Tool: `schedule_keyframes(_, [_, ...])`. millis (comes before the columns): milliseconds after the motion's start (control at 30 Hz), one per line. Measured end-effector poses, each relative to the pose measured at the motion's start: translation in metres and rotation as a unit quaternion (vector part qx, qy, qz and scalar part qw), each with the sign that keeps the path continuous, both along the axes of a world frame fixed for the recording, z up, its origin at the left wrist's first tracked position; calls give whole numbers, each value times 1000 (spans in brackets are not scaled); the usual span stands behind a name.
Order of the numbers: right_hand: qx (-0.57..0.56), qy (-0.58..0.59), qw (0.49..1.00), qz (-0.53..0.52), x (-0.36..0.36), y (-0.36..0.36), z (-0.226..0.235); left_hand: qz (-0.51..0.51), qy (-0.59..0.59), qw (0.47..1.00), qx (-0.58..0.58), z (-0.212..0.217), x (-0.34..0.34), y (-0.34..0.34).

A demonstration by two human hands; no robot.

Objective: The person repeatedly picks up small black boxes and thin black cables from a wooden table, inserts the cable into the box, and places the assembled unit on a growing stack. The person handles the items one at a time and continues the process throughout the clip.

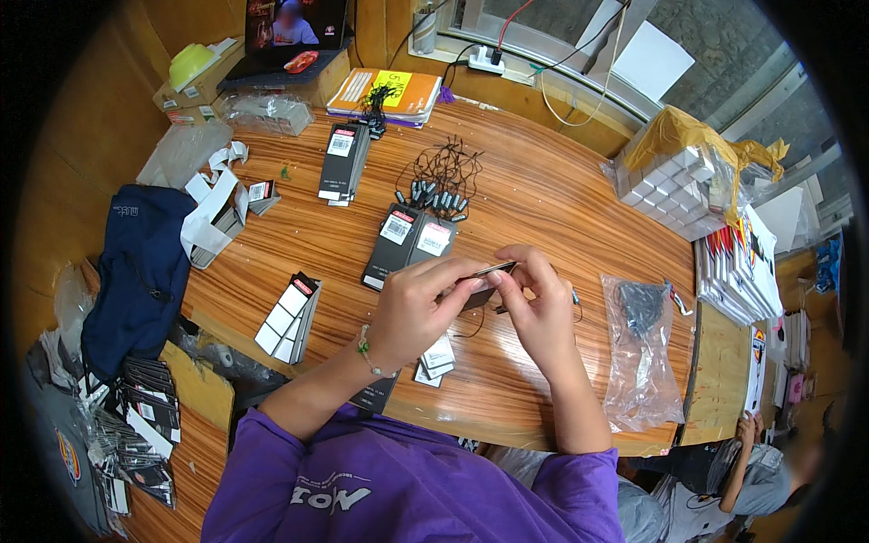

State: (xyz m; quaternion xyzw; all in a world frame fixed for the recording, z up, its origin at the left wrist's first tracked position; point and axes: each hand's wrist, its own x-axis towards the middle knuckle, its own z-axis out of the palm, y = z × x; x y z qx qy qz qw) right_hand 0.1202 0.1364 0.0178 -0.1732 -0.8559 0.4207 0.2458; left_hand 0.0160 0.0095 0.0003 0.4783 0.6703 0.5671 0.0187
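Both of my hands are raised over the middle of the wooden table, pinching a dark hang tag [478,299] between fingers and thumbs. My left hand [418,303] grips its left side, and my right hand [536,303] grips its right edge. A thin black cord hangs below the tag, partly hidden by the fingers. Just beyond my left hand lie black hang tags [387,255] with white barcode stickers. Behind them is a bunch of black cords [444,174] with small dark ends. Under my wrists, white-faced cards [437,355] show in part.
Stacked black tags [343,167] and white-labelled tags [290,317] stand to the left, near a navy bag [140,271]. A clear plastic bag [644,362] lies right. Wrapped white boxes [670,181] fill the right corner; a laptop [290,32] stands behind. Another person [765,480] sits lower right.
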Motion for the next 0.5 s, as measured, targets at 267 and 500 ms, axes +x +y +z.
schedule_keyframes(267, [-204,28,972,111,-1,12,-3,18,142,988,56,8,-10,-4])
schedule_keyframes(500, [-391,70,907,141,0,12,-5,-43,235,969,58,12,-13,-3])
